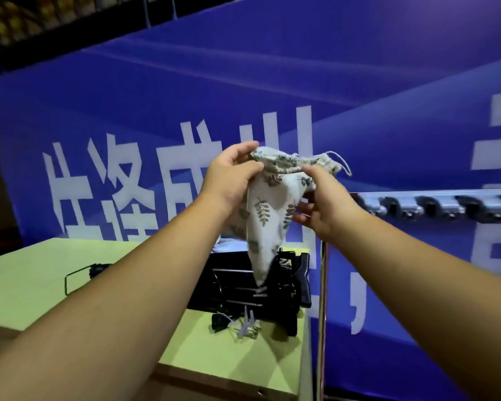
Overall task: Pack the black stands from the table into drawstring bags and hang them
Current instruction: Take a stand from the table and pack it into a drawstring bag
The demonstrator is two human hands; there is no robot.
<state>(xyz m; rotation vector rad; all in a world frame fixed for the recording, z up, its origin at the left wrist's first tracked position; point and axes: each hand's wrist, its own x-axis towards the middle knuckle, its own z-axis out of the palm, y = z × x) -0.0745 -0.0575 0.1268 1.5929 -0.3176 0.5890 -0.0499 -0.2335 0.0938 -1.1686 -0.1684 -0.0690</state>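
Note:
I hold a white drawstring bag [268, 209] printed with grey-green leaves up in front of me, above the table. My left hand [230, 176] pinches the left side of its gathered mouth. My right hand [320, 202] grips the right side of the mouth, with the white cord loop [342, 163] sticking out beyond it. The bag hangs limp down to a point. Below it a pile of black stands [252, 285] lies on the light green table [41, 273]. One more black wire stand [81, 274] lies apart at the left.
A metal hook rail [434, 205] on a chrome pole [323, 314] stands just right of the table. A blue banner [272, 82] with white characters fills the background. More leaf-print cloth [248, 328] and a small black piece lie near the table's front right.

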